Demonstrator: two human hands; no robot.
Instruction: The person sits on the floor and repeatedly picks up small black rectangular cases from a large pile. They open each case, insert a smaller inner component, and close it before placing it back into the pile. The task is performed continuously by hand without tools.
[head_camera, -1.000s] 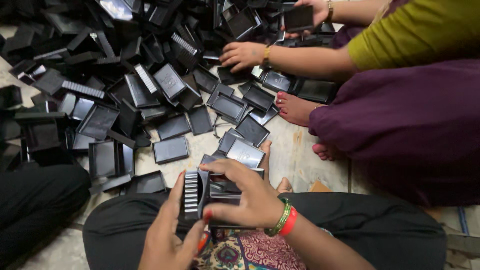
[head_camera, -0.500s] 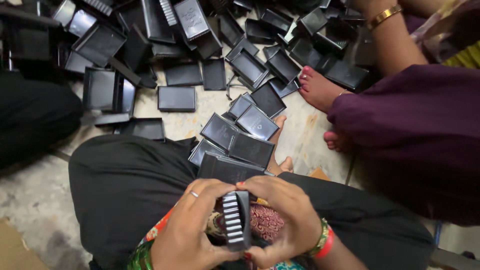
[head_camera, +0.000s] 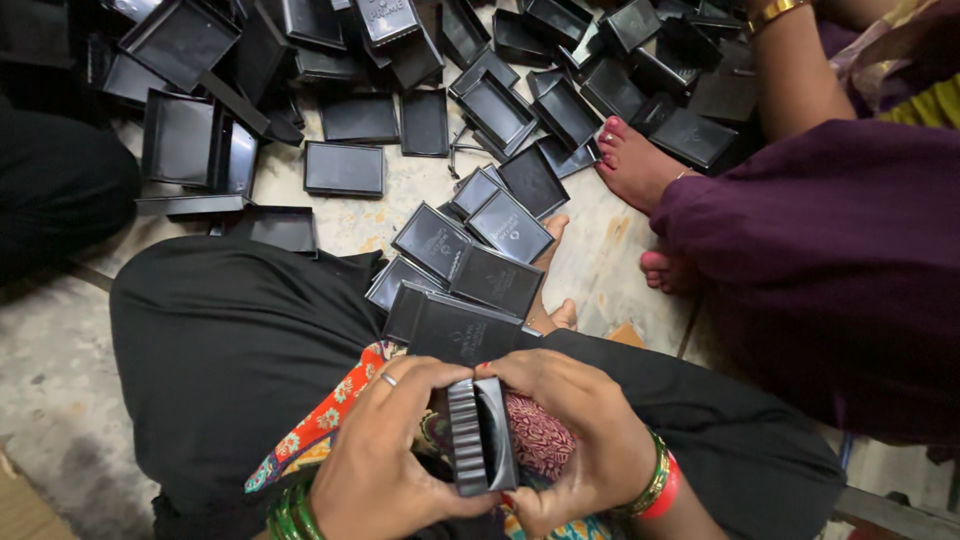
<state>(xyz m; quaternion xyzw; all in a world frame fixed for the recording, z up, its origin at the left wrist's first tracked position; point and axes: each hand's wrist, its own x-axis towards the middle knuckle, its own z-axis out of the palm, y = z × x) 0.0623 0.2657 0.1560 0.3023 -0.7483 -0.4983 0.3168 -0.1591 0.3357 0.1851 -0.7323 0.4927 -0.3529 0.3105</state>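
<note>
Both my hands grip a small stack of black box parts (head_camera: 480, 436) held on edge over my lap. My left hand (head_camera: 385, 455) wraps its left side, a ring on one finger and green bangles at the wrist. My right hand (head_camera: 575, 430) clasps the right side, wearing green and red bangles. Just beyond the stack, several flat black box lids (head_camera: 462, 268) lie against my black-clad leg (head_camera: 235, 340).
A large heap of black trays and lids (head_camera: 400, 70) covers the floor ahead. Another person in purple sits at the right, with a bare foot (head_camera: 640, 165) among the boxes and an arm (head_camera: 790, 60) with a gold bangle. A dark-clothed knee (head_camera: 50, 190) is at the left.
The view has tipped down toward my lap. My hands drew the stack of box parts closer to my body and turned it more upright.
</note>
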